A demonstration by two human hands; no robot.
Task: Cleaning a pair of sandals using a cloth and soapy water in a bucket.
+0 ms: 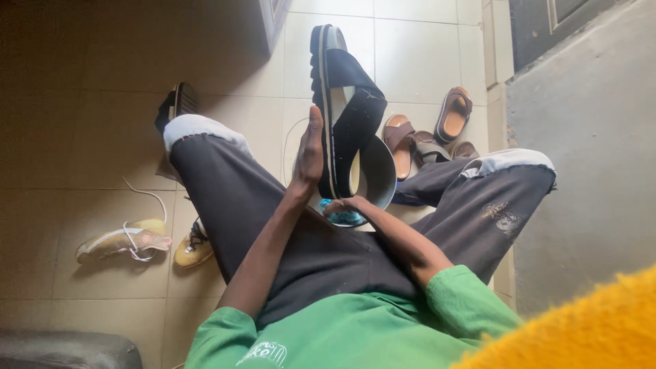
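Here, left hand (311, 154) steadies sandal (348, 109) (upright).

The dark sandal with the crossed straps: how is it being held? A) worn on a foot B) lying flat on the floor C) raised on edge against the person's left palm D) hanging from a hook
C: the dark sandal stands on edge in the air, its sole against the flat left hand.
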